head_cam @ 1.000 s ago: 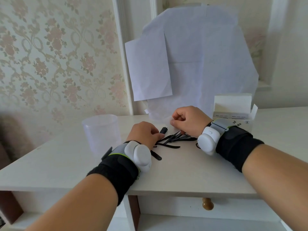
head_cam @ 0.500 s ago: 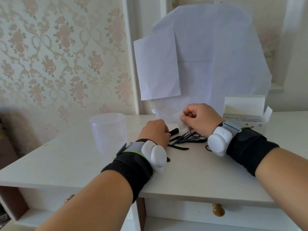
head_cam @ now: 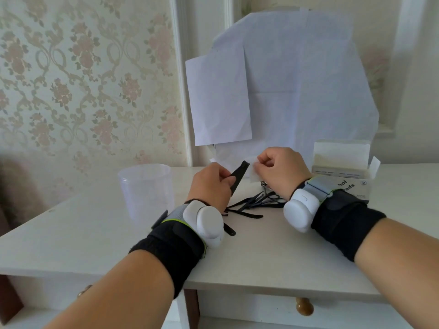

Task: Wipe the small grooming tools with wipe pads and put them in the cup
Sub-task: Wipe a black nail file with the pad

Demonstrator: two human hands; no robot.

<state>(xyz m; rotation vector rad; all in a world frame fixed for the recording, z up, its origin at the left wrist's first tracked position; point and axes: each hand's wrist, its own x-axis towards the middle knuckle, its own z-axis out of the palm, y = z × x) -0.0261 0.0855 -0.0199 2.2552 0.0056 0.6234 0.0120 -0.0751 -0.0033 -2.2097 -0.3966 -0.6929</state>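
— Where the white cardboard box (head_cam: 342,179) faces the camera, what reads?

— Fragments only: "hol", "ads", a circled "2".

— Hands?

— Left hand (head_cam: 210,186), raised above the white table (head_cam: 249,255), pinches a flat black grooming tool (head_cam: 238,178), tip tilted up. Right hand (head_cam: 280,172), fingers curled, pinches a white wipe pad (head_cam: 252,170) touching that tip.

— Remaining items?

— Black tools (head_cam: 254,205) piled between the wrists; translucent plastic cup (head_cam: 146,191) upright, left of them.

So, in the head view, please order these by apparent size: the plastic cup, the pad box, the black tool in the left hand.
1. plastic cup
2. pad box, partly hidden by the right wrist and farther away, so possibly similar
3. black tool
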